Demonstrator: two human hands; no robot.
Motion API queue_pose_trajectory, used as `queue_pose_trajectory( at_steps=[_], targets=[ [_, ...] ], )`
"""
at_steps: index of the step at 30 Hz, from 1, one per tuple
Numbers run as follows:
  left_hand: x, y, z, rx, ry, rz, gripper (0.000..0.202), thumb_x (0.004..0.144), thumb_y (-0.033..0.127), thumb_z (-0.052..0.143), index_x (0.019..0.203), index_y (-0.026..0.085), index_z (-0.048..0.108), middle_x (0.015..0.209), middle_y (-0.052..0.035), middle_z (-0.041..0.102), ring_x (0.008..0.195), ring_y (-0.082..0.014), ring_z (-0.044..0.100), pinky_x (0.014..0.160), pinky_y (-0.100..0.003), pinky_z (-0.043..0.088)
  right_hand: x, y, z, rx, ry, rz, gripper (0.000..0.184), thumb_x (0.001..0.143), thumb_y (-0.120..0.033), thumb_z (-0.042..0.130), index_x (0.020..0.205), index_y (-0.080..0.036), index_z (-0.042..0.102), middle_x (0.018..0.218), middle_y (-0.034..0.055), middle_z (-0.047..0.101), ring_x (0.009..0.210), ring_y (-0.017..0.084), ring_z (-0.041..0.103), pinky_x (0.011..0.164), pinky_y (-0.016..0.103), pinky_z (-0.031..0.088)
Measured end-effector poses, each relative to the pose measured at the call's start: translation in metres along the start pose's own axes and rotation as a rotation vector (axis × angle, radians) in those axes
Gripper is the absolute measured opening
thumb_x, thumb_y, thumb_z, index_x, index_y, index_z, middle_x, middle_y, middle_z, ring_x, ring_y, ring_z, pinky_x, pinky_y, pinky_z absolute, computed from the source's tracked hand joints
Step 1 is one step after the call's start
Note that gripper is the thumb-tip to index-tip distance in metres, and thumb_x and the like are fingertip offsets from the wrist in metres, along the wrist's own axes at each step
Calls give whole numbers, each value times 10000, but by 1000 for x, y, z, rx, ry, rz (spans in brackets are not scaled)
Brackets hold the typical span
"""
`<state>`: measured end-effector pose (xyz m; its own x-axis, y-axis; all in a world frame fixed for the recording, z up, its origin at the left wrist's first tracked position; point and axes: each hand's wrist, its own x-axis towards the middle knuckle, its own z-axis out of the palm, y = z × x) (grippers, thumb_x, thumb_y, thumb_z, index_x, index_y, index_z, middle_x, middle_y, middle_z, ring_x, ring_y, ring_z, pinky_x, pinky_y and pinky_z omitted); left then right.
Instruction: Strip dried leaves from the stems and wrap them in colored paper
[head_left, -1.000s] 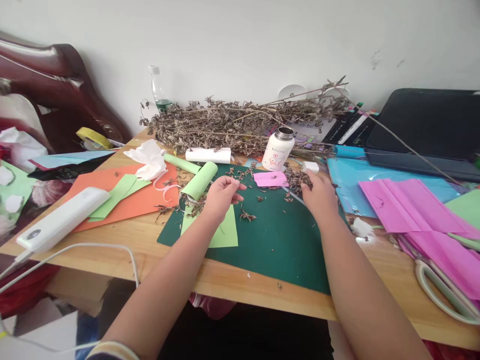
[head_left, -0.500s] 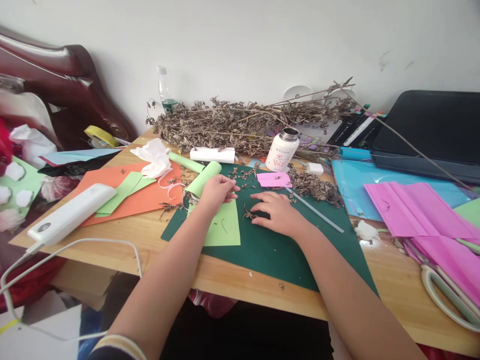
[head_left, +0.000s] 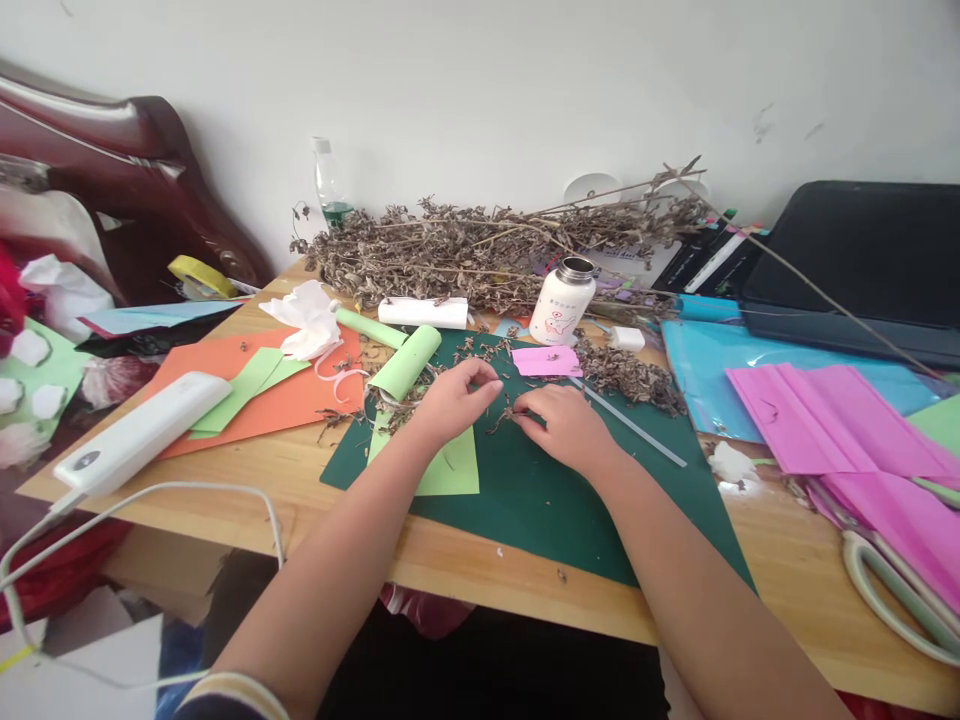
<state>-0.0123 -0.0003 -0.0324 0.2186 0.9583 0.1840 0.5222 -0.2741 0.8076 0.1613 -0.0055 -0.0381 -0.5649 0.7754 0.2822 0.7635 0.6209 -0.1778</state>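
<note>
My left hand (head_left: 459, 400) and my right hand (head_left: 562, 425) meet over the dark green cutting mat (head_left: 570, 500). Both pinch at a small dried sprig (head_left: 508, 412) lying between them. The left hand rests partly on a light green paper sheet (head_left: 450, 468). A rolled green paper tube (head_left: 405, 363) lies just left of it. Loose dried leaf bits (head_left: 626, 375) are heaped on the mat behind my right hand, beside a pink paper scrap (head_left: 546, 361).
A big bundle of dried branches (head_left: 487, 250) lies along the wall, with a white bottle (head_left: 562, 300) before it. Orange paper (head_left: 262, 385), a white device with cable (head_left: 135, 435), pink tissue sheets (head_left: 847, 430), blue sheet (head_left: 705, 360), scissors (head_left: 892, 580) and a black case (head_left: 855, 260) crowd the table.
My right hand drew back from the leaf heap to the mat's middle, then closed on the sprig. My left hand shifted right to meet it.
</note>
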Motion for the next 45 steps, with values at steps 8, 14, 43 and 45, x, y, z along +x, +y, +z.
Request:
queue_pose_trajectory(
  at_steps=[8, 14, 43, 45],
  targets=[
    [-5, 12, 3, 168, -196, 121, 242, 765, 327, 348, 673, 183, 519, 621, 18, 553, 600, -109, 488, 539, -209, 349, -1, 4, -3, -3, 124, 19, 117, 755, -244, 453, 733, -187, 553, 711, 20, 597, 688, 157, 501, 634, 264, 319],
    [-4, 10, 3, 157, -184, 89, 231, 754, 308, 344, 632, 181, 493, 584, 21, 541, 551, -107, 479, 504, -209, 334, -1, 7, -4, -10, 139, -4, 161, 776, -275, 430, 719, -189, 554, 704, 20, 600, 693, 157, 508, 640, 262, 327],
    [-2, 6, 5, 101, 93, -71, 201, 739, 296, 349, 575, 185, 386, 518, 32, 461, 498, -97, 415, 481, -209, 305, -12, 57, -9, -141, 455, 608, 364, 724, -178, 350, 1046, -181, 521, 1084, 131, 512, 938, 297, 459, 704, 430, 363],
    [-3, 7, 7, 111, 70, -58, 202, 739, 301, 352, 582, 185, 404, 528, 29, 473, 508, -101, 423, 482, -213, 305, -11, 50, -9, -165, 446, 554, 414, 754, -212, 340, 1156, -187, 435, 1241, 126, 381, 1047, 324, 386, 766, 476, 329]
  ],
)
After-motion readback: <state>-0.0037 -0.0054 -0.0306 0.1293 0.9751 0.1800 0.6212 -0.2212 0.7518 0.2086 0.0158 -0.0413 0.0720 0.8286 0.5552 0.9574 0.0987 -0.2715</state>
